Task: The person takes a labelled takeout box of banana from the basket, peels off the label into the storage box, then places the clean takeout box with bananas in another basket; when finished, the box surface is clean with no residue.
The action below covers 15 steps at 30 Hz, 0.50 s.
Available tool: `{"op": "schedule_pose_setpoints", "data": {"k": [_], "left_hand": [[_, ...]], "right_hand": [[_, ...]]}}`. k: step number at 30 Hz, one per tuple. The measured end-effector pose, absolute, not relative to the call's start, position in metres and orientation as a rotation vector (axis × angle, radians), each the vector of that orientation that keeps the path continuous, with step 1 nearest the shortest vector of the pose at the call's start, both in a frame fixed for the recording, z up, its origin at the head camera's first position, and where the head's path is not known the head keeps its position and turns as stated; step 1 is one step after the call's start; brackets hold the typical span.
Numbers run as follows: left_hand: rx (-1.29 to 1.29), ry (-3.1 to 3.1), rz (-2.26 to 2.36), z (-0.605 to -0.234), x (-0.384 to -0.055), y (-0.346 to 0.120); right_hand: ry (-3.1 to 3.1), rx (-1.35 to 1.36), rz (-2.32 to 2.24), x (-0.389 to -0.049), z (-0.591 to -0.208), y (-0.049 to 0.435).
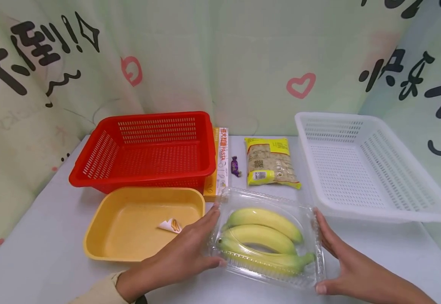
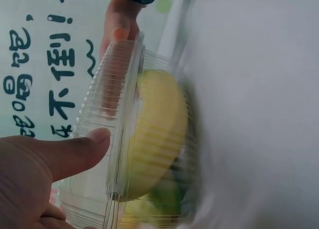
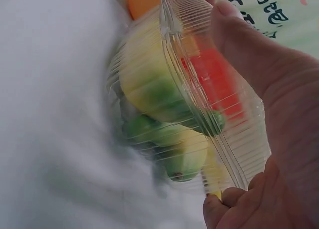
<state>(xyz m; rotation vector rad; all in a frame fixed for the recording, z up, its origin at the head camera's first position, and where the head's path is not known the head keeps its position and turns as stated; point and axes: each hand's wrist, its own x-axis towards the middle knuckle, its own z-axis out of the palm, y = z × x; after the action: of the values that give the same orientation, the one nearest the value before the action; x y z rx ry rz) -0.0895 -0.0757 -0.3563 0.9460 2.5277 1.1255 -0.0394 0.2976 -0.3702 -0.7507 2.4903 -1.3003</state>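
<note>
A clear plastic clamshell container [image 1: 266, 280] with its lid down is between my two hands at the front of the table. Inside lie several yellow bananas [image 1: 262, 236], greenish at their ends. My left hand [image 1: 184, 249] grips the container's left side, thumb at the near corner and fingers toward the back. On the opposite side my right hand [image 1: 353, 266] holds it the same way. In the left wrist view the thumb [image 2: 79, 151] presses on the ribbed lid above the rim. The right wrist view shows that thumb [image 3: 244, 34] on the lid, with fingertips [image 3: 224, 199] at the rim.
A red basket [image 1: 156, 179] stands back left, with a yellow tub [image 1: 121, 228] before it holding a small printed wrapper [image 1: 170, 225]. Behind the container are a pasta box [image 1: 222, 154], a purple-wrapped candy [image 1: 235, 166] and a yellow-and-clear food bag [image 1: 271, 162]. A white basket [image 1: 380, 213] stands right.
</note>
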Motion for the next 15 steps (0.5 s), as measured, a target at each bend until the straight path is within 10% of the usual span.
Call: {"op": "schedule_pose_setpoints", "data": {"k": [15], "left_hand": [[0.882, 2.561, 1.259, -0.333, -0.078, -0.084]], "right_hand": [[2.552, -0.802, -1.250, -0.040, -0.343, 0.292]]}}
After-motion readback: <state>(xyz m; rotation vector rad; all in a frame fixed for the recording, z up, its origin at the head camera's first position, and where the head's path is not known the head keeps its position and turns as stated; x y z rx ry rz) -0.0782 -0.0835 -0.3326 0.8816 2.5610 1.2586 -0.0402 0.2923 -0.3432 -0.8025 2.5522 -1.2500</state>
